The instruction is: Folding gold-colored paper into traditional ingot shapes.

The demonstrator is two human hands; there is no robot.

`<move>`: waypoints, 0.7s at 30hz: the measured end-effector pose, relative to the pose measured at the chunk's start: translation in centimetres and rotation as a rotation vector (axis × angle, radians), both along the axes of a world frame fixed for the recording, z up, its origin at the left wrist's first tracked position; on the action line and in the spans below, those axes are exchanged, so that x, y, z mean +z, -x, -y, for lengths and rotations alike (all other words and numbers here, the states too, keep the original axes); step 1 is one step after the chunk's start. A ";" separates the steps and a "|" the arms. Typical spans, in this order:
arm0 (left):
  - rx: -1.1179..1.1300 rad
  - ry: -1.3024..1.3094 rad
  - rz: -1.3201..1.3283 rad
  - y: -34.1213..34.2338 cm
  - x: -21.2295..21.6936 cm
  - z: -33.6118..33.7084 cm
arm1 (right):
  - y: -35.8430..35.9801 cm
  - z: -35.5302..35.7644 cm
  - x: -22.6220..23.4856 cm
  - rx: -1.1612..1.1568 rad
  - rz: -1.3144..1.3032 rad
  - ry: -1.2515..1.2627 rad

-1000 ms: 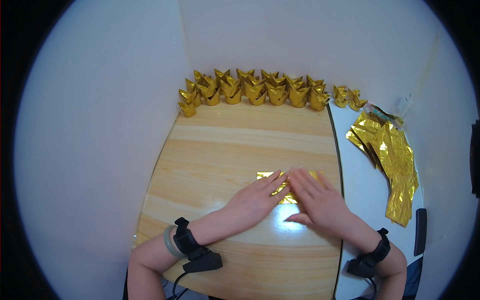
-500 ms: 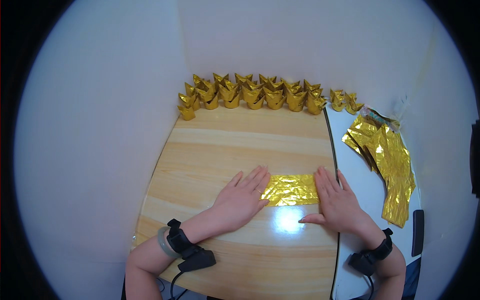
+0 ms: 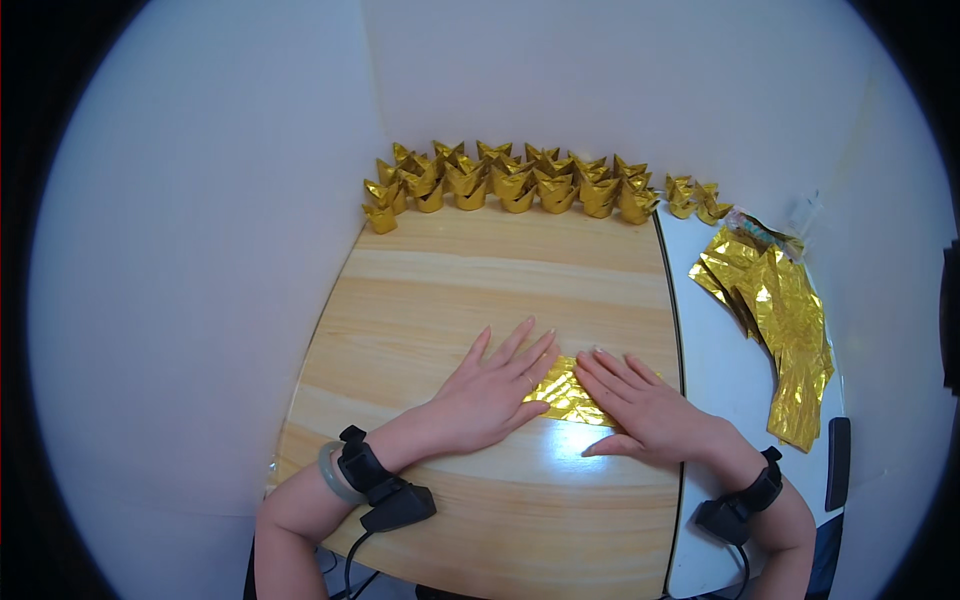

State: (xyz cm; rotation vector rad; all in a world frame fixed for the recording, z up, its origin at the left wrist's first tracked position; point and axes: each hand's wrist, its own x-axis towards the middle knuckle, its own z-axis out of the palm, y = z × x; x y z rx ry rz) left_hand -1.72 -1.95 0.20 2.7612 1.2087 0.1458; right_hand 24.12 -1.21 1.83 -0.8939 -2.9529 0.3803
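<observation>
A folded piece of gold foil paper (image 3: pixel 567 395) lies flat on the wooden table (image 3: pixel 450 290). My left hand (image 3: pixel 495 392) presses palm-down on its left end, fingers spread. My right hand (image 3: pixel 640 405) lies flat on its right end. Only the middle strip of the paper shows between the two hands. Both wrists wear black bands with cables.
Several folded gold paper ingots (image 3: pixel 510 180) stand in a row along the table's far edge by the white wall. A loose pile of gold foil sheets (image 3: pixel 775 320) lies on the white surface to the right, with a dark flat object (image 3: pixel 838 463) near its front.
Half a second ago my hands were apart at the ends of the paper strip. They have slid inward and now cover most of it.
</observation>
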 end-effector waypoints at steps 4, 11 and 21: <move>0.120 0.076 0.082 -0.1 -0.2 -0.3 | -0.9 -0.6 0.2 -0.024 0.004 -0.022; 0.127 0.117 0.096 0.4 0.4 -0.5 | 3.1 -2.5 0.4 -0.211 -0.374 0.082; 0.068 0.081 0.103 1.2 -0.4 -1.0 | 2.7 -3.5 -1.4 -0.214 -0.476 0.262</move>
